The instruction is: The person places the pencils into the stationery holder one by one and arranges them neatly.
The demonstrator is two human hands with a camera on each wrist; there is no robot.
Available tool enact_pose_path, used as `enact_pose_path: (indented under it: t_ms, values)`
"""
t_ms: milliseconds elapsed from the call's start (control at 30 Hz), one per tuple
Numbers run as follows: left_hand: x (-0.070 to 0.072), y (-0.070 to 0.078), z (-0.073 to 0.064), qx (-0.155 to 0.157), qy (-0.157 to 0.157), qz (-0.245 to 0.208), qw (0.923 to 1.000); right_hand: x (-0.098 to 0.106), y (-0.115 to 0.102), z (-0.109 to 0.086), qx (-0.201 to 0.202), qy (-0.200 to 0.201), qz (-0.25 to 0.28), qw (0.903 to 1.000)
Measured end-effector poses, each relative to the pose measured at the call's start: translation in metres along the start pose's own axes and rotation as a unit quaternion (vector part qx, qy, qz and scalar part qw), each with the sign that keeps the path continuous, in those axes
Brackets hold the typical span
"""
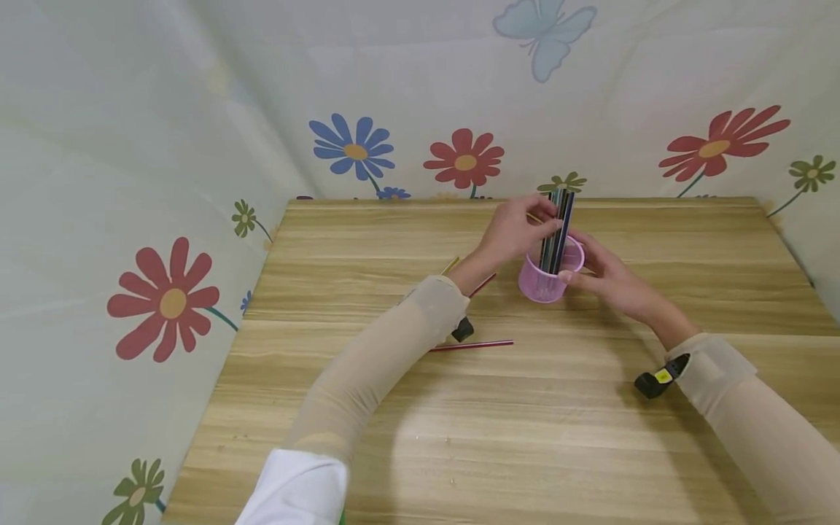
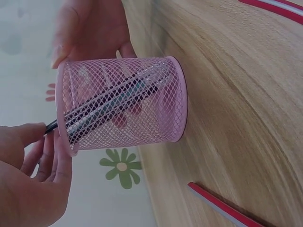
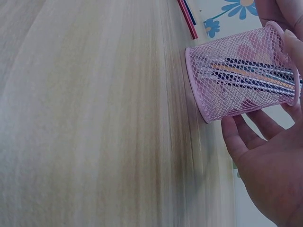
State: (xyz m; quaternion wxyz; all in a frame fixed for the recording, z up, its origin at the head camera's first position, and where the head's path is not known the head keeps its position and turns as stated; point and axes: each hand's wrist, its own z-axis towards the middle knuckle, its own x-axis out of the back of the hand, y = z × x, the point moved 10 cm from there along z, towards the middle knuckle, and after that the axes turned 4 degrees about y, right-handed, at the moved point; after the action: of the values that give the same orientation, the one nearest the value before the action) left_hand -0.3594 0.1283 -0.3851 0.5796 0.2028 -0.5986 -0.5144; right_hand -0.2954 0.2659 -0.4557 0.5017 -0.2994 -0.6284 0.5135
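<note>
A pink mesh pen cup (image 1: pixel 543 286) stands near the far side of the table, with a bundle of slim striped pencils (image 1: pixel 556 230) leaning in it, mostly dark with some teal. My left hand (image 1: pixel 515 232) pinches the pencils just above the rim, thumb towards me. On the cup's right side, my right hand (image 1: pixel 613 281) holds it, thumb at the rim and fingers around the far wall. Through the mesh in the left wrist view, the pencils (image 2: pixel 113 101) slant down to the cup's base. The right wrist view shows the right fingers (image 3: pixel 236 135) against the mesh.
A red pencil (image 1: pixel 472 345) lies on the wooden table (image 1: pixel 525 437), left of the cup. Behind my left wrist, another red pencil (image 1: pixel 483 284) and a yellow one (image 1: pixel 450 265) stick out. A flower-printed curtain (image 1: pixel 407 87) hangs along the back and left.
</note>
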Motion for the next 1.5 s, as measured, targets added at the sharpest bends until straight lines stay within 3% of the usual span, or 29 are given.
enact_pose_path:
  t_ms: [167,567,967,1267,1500]
  values:
    - [0.000,0.001,-0.001,-0.005,-0.002,0.012,0.9999,0.000,0.000,-0.001,0.006,-0.002,-0.003,1.0000]
    - [0.003,0.001,-0.004,0.024,0.008,0.034,0.9991,-0.001,-0.001,0.000,0.008,-0.008,0.004,0.9999]
    - [0.005,-0.001,-0.002,0.003,0.006,0.072,0.9974,-0.001,-0.003,0.001,0.011,-0.008,-0.002,0.9999]
    - [0.011,-0.007,-0.004,-0.011,0.010,0.030,0.9994,0.000,0.001,0.000,0.000,-0.004,0.001,1.0000]
    - [0.035,-0.014,-0.008,-0.007,0.002,0.009,0.9999,0.000,0.000,0.002,0.004,0.000,0.003,1.0000]
